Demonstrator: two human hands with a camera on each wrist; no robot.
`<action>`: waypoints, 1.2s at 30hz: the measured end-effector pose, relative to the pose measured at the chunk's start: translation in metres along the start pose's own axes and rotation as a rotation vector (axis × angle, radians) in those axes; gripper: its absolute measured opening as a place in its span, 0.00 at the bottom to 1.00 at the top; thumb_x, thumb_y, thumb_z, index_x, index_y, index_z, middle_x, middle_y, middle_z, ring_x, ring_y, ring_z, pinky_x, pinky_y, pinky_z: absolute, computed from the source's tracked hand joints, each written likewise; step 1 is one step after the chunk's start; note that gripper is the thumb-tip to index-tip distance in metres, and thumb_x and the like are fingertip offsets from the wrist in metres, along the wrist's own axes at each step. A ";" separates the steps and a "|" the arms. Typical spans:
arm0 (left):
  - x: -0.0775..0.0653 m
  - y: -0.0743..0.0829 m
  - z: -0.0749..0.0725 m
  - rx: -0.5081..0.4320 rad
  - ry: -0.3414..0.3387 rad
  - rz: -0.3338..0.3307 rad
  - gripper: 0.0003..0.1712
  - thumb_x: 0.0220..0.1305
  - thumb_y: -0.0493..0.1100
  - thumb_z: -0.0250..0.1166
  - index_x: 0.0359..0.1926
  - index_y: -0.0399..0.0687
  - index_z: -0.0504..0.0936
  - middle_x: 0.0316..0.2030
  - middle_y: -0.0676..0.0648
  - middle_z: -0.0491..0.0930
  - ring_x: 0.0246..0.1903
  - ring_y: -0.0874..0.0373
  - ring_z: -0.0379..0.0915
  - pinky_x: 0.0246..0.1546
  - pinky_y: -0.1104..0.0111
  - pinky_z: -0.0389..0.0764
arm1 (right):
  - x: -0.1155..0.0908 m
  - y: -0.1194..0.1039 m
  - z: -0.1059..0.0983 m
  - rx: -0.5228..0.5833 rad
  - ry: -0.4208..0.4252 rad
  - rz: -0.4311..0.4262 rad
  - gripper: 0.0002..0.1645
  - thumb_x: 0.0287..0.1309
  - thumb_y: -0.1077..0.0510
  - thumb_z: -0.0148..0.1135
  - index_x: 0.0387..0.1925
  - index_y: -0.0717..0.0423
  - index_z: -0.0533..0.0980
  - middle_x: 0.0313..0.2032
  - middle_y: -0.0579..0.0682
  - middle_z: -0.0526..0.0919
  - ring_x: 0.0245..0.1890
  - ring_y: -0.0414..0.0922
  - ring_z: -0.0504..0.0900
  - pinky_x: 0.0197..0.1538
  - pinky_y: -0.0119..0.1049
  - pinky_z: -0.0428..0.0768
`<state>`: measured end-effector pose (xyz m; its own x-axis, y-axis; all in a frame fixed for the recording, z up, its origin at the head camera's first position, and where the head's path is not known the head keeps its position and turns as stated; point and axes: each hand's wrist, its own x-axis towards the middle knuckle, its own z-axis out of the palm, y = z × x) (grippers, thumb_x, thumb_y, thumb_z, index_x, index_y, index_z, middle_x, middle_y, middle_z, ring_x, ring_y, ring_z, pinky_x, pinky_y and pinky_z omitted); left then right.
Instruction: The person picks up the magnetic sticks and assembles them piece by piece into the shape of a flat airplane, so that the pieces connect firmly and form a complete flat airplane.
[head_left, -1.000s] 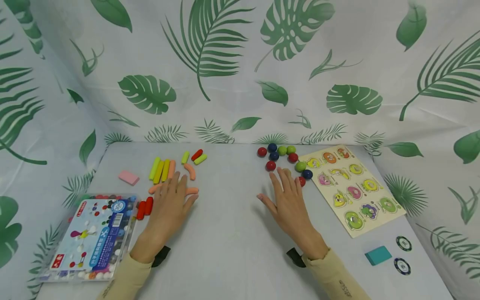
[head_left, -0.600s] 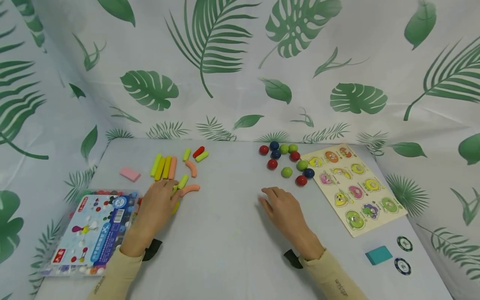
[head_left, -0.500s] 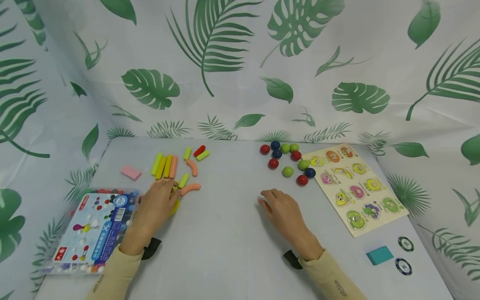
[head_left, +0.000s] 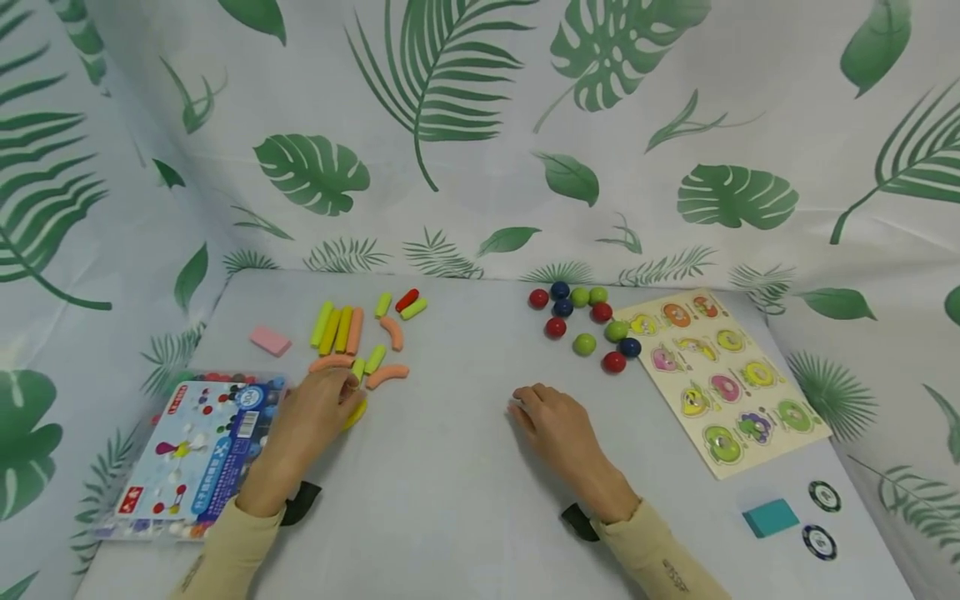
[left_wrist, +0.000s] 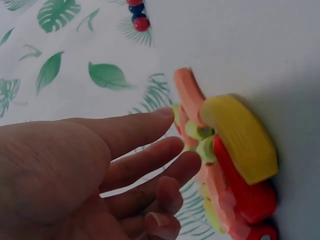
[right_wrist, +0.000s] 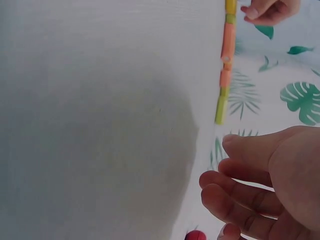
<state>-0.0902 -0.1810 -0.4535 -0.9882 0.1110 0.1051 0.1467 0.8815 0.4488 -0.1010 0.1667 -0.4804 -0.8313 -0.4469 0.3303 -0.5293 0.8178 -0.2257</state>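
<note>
My left hand point(head_left: 309, 421) is over the near end of a group of coloured sticks, with fingers loosely bent. In the left wrist view, thumb and fingers are apart with nothing between them. Close to the fingertips lie a curved yellow piece point(left_wrist: 242, 137), a red piece point(left_wrist: 246, 192), short light-green pieces point(left_wrist: 206, 149) and an orange piece point(left_wrist: 189, 91). The hand covers the red pieces in the head view. My right hand point(head_left: 561, 427), also loosely curled and holding nothing, is nearer to me than a cluster of small balls; a red ball point(head_left: 614, 362) is among the nearest.
On the left are a clear box of molecule-model parts point(head_left: 176, 446) and a pink block point(head_left: 270, 341). A wooden fruit puzzle board point(head_left: 693, 429) lies at the right, with a teal block point(head_left: 771, 518) and two round chips point(head_left: 819, 542) nearer me. Leaf-patterned cloth borders the table.
Both hands have drawn back toward me, and their outstretched fingers have bent. A green ball and several green and yellow pieces have come into view. The head view has shifted slightly.
</note>
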 end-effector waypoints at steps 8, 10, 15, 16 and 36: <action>0.013 0.003 0.022 -0.018 0.190 0.143 0.10 0.59 0.36 0.75 0.33 0.33 0.83 0.33 0.39 0.81 0.32 0.47 0.78 0.28 0.59 0.80 | 0.001 -0.004 0.003 -0.009 0.011 -0.020 0.10 0.59 0.58 0.73 0.42 0.57 0.84 0.33 0.49 0.86 0.31 0.44 0.84 0.36 0.39 0.83; 0.017 0.004 0.026 -0.025 0.178 0.115 0.10 0.59 0.36 0.75 0.32 0.34 0.83 0.32 0.40 0.81 0.31 0.47 0.76 0.27 0.60 0.78 | 0.001 -0.004 0.004 -0.011 0.003 -0.014 0.10 0.59 0.58 0.73 0.42 0.57 0.84 0.33 0.49 0.86 0.31 0.44 0.84 0.37 0.39 0.83; 0.023 0.008 0.032 0.023 0.159 0.116 0.11 0.58 0.35 0.75 0.29 0.34 0.80 0.26 0.40 0.77 0.24 0.48 0.72 0.22 0.63 0.75 | -0.001 -0.004 0.005 -0.009 -0.020 0.001 0.10 0.61 0.57 0.72 0.42 0.56 0.84 0.34 0.49 0.86 0.32 0.43 0.84 0.38 0.38 0.84; 0.023 0.008 0.033 0.049 0.159 0.129 0.11 0.57 0.35 0.75 0.29 0.33 0.80 0.25 0.40 0.76 0.23 0.49 0.73 0.21 0.63 0.76 | -0.002 -0.004 0.005 -0.006 -0.022 0.002 0.10 0.61 0.57 0.72 0.42 0.56 0.84 0.34 0.49 0.86 0.32 0.43 0.84 0.37 0.38 0.84; -0.007 0.064 0.035 -0.001 -0.157 0.183 0.14 0.56 0.43 0.77 0.35 0.39 0.83 0.27 0.47 0.76 0.30 0.54 0.70 0.35 0.64 0.77 | -0.002 -0.005 0.000 0.013 -0.002 0.012 0.10 0.62 0.55 0.71 0.42 0.55 0.84 0.34 0.47 0.86 0.32 0.41 0.82 0.38 0.38 0.83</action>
<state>-0.0755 -0.1091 -0.4566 -0.9398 0.3386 0.0458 0.3239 0.8398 0.4356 -0.0970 0.1635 -0.4804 -0.8380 -0.4381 0.3254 -0.5217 0.8182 -0.2419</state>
